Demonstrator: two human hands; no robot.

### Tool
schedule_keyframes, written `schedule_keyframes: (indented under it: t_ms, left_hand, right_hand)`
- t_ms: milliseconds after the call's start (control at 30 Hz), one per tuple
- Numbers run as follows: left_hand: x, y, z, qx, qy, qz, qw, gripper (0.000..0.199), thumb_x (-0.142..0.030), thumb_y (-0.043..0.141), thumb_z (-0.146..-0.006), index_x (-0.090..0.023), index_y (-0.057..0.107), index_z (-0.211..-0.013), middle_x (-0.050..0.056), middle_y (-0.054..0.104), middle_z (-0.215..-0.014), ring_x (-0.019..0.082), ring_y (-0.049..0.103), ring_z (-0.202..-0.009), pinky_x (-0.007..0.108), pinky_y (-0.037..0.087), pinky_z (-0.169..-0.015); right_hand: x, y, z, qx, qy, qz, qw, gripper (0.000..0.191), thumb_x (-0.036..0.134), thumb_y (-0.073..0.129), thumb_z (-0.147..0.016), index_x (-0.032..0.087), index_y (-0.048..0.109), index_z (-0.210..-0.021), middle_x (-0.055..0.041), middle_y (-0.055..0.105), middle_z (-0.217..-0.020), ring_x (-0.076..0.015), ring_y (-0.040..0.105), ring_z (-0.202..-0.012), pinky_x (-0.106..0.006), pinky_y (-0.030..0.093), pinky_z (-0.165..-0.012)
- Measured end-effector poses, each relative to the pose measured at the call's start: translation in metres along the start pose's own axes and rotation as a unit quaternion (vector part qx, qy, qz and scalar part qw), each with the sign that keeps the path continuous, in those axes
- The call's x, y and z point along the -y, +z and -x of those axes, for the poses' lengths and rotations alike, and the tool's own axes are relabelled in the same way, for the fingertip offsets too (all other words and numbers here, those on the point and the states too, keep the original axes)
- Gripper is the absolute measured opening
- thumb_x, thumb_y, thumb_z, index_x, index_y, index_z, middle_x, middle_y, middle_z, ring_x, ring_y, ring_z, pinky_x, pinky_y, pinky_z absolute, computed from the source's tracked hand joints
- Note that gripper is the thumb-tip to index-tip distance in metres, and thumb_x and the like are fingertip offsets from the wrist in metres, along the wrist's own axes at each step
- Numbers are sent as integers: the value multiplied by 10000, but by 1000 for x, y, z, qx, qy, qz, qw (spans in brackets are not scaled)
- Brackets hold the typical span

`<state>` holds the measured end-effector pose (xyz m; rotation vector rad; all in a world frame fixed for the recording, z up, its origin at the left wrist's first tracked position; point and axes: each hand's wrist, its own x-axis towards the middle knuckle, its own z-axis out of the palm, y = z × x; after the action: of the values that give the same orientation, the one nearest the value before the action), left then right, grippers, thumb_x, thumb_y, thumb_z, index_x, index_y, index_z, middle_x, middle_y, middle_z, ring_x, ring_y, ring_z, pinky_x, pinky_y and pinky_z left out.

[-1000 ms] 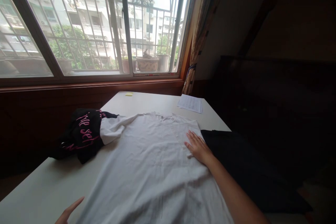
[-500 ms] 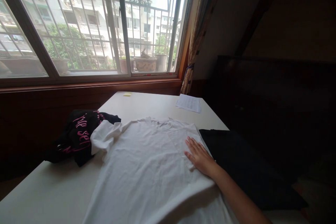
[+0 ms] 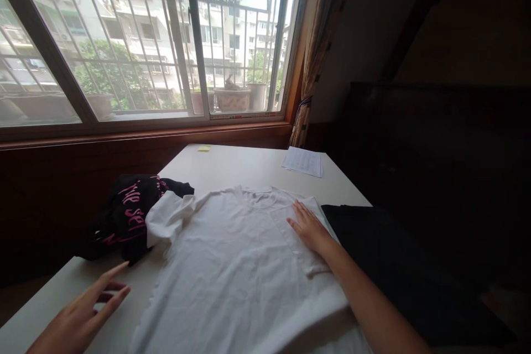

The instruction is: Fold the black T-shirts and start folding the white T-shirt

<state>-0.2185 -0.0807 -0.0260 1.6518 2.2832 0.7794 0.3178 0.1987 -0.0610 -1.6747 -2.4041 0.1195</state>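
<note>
A white T-shirt (image 3: 232, 265) lies spread on the white table, its collar toward the window. Its left sleeve sticks out and touches a black garment, while the right sleeve is folded inward over the body. My right hand (image 3: 309, 228) rests flat on the shirt near the right shoulder, fingers stretched out and gripping nothing. Over the table to the left of the shirt is my left hand (image 3: 93, 307), empty, with its fingers apart. The nearest thing beyond it is the crumpled black garment (image 3: 128, 218) with pink lettering.
A dark folded cloth (image 3: 385, 265) lies right of the shirt along the table's edge. Papers (image 3: 302, 161) and a yellow sticky note (image 3: 204, 149) are at the far end of the white table (image 3: 244, 163). Behind it stand a barred window and a tied curtain (image 3: 305, 105).
My left hand has come into view at the lower left. My right hand has slid up the shirt toward the shoulder, and the folded sleeve shows more below it.
</note>
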Motion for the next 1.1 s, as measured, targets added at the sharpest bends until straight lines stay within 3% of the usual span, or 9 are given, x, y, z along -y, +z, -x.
schedule_keyframes:
  t_ms: [67, 167, 300, 400, 633, 767, 933, 1100]
  left_hand:
    - [-13, 2, -29, 6, -35, 39, 999, 660, -658, 471, -879, -260, 528, -1402, 57, 765, -1069, 260, 742, -968, 332, 603, -802]
    - [-34, 13, -60, 4, -43, 17, 999, 735, -638, 482, -885, -216, 425, -1485, 108, 735, -1163, 300, 708, -1074, 409, 558, -918]
    - [-56, 30, -80, -32, -13, -41, 999, 736, -606, 472, -905, -206, 374, -1515, 170, 599, -1397, 349, 603, -1253, 455, 488, -1009]
    - [-65, 36, -92, -49, -17, -34, 998, 720, -602, 452, -913, -211, 364, -1511, 180, 534, -1464, 374, 532, -1326, 482, 454, -1036]
    - [-78, 38, -127, -83, -72, 99, 989, 759, -561, 593, -836, -183, 390, -1462, 180, 546, -1418, 360, 574, -1263, 470, 450, -1040]
    - [-78, 42, -135, -100, -79, 181, 975, 774, -511, 641, -803, -182, 399, -1460, 131, 614, -1228, 290, 651, -1081, 419, 512, -954]
    - [-87, 37, -133, -132, -43, 201, 970, 702, -500, 611, -843, -222, 413, -1456, 70, 578, -1114, 249, 660, -948, 384, 548, -837]
    - [-112, 30, -134, -218, 64, 132, 965, 540, -434, 546, -918, -208, 459, -1400, 96, 557, -1200, 260, 602, -1050, 440, 499, -979]
  right_hand:
    - [4, 5, -7, 12, 10, -1, 1000, 721, 566, 262, -1004, 117, 300, -1566, -124, 210, -1658, -242, 181, -1531, -428, 179, -1245]
    - [2, 11, -9, 14, 10, 7, 1000, 719, 571, 234, -1008, 126, 296, -1569, -109, 214, -1658, -230, 158, -1536, -441, 131, -1253]
    - [-8, 10, -3, 15, 3, 14, 1000, 727, 601, 219, -1002, 164, 274, -1581, -83, 213, -1662, -225, 137, -1540, -464, 129, -1252]
    - [-15, 8, 3, 15, 2, 26, 1000, 722, 602, 214, -1004, 172, 276, -1581, -73, 200, -1665, -218, 130, -1541, -463, 134, -1253]
    - [-22, 10, 12, 1, -12, 40, 999, 700, 585, 235, -1009, 175, 307, -1571, -71, 227, -1656, -223, 174, -1533, -458, 157, -1251]
    - [-22, 7, 15, -3, -12, 43, 999, 694, 593, 227, -1005, 200, 310, -1571, -62, 237, -1655, -225, 185, -1530, -461, 173, -1248]
    - [-21, 6, 16, -4, -12, 46, 999, 693, 584, 232, -1007, 185, 319, -1567, -65, 237, -1654, -220, 181, -1531, -447, 167, -1250]
    - [-24, 8, 14, -13, -9, 29, 999, 675, 571, 275, -1000, 186, 359, -1549, -78, 284, -1639, -247, 216, -1522, -486, 201, -1238]
